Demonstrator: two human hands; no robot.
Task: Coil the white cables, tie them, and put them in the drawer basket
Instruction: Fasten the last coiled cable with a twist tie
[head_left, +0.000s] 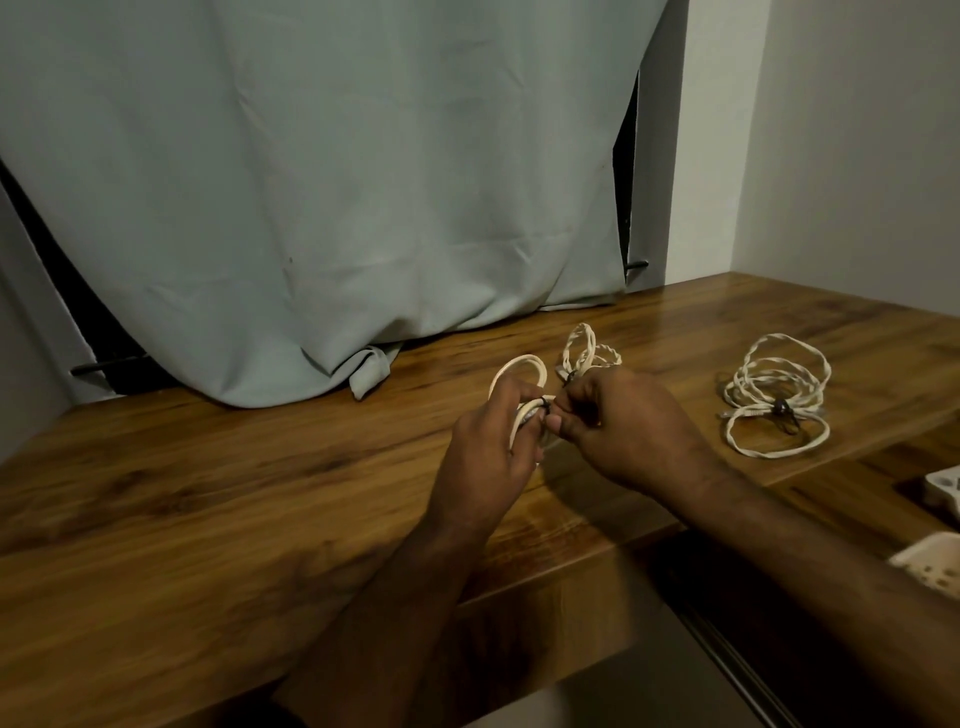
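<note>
My left hand (488, 441) grips a small coil of white cable (519, 366) above the wooden desk (208, 493). A dark tie runs round the coil's middle, and my right hand (618, 426) pinches it with fingertips against the left hand. Just behind my hands lies a second small white coil (587, 348) with a dark tie. Further right on the desk rests a larger coil of braided white cable (776, 395), bound by a dark tie near its front. The white perforated basket (935, 564) shows at the lower right edge, partly cut off.
A pale grey-green curtain (322, 182) hangs behind the desk, its hem resting on the back of the desktop. White walls (857, 156) close in the right corner. The desk's front edge runs diagonally under my forearms.
</note>
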